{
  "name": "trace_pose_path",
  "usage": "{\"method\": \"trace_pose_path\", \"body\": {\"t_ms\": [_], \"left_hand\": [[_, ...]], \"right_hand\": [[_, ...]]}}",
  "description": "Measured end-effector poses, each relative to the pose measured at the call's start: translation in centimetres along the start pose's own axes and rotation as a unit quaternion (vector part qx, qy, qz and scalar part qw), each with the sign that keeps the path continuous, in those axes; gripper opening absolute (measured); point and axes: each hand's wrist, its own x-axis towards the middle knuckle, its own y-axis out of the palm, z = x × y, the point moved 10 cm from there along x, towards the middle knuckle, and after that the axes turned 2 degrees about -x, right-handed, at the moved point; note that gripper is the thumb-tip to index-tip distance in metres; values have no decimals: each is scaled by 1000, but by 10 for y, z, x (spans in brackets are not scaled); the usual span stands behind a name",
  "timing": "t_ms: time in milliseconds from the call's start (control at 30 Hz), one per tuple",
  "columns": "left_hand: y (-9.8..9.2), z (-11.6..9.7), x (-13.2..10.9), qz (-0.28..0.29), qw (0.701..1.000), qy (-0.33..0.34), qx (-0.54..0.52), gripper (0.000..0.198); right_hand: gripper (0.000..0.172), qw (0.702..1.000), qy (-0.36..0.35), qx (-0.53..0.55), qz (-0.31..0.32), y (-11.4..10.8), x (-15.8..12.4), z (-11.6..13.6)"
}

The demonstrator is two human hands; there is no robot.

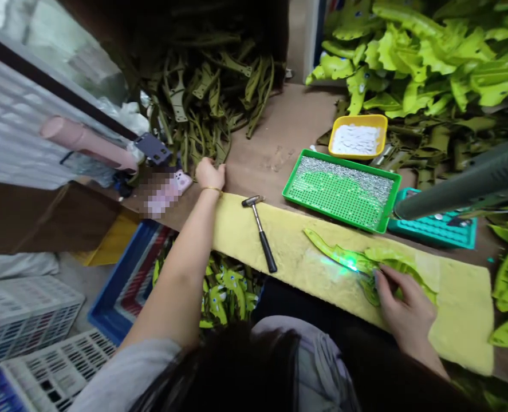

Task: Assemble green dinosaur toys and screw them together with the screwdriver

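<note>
My left hand (211, 175) reaches to the near edge of a heap of olive-green plastic parts (202, 123). Its fingers are curled, and what they grip is hidden. On the yellow mat (296, 229), thumb and fingers of my right hand (408, 306) pinch a curved lime-green plastic part (329, 249). A bright green light spot falls on that part, just left of the fingers. Another lime-green piece (402, 260) lies behind the right hand. Between my hands lies a small hammer (260, 229) with a black handle.
Behind the mat are a green tray (286, 191) of small metal pieces, a yellow dish (331, 146) of white bits and a teal tray (464, 239). A grey tube (464, 171) slants in from the right. Lime-green parts (429, 57) pile up behind. A phone (168, 191) lies left.
</note>
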Motion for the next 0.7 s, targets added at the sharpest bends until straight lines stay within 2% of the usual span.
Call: {"method": "trace_pose_path", "body": {"t_ms": [67, 100, 167, 233, 267, 333, 433, 467, 533, 567, 633, 700], "left_hand": [[-13, -5, -12, -37, 998, 41, -15, 16], [-26, -12, -22, -80, 993, 81, -30, 14], [-53, -27, -45, -150, 973, 166, -66, 13], [-73, -51, -68, -178, 941, 266, -111, 10], [-80, -68, -80, -175, 922, 319, -134, 9], [-94, -110, -111, -147, 864, 444, -188, 9], [-108, -178, -183, -56, 753, 613, -234, 19], [-107, -198, -211, -23, 726, 652, -217, 20], [-87, -231, -267, 57, 691, 712, -112, 11], [-75, -241, -294, 97, 664, 738, -78, 12], [-47, -250, -334, 189, 629, 753, -43, 24], [-18, -252, -354, 258, 623, 738, -35, 29]], "right_hand": [[16, 999, -15, -36, 6, 0, 3, 1], [18, 999, -24, -46, 9, -1, 4, 1], [23, 999, -24, -41, 20, -1, 4, 0], [24, 999, 14, -13, 32, 0, 3, -7], [23, 999, 38, 5, 37, 1, 1, -11], [18, 996, 72, 38, 43, 2, -2, -17], [15, 993, 69, 84, 40, 3, -5, -16], [16, 992, 64, 98, 35, 3, -5, -15], [17, 990, 54, 125, 29, 3, -7, -15], [17, 989, 50, 136, 31, 3, -7, -16], [17, 987, 43, 151, 41, 5, -8, -17], [18, 985, 36, 163, 53, 5, -9, -19]]}}
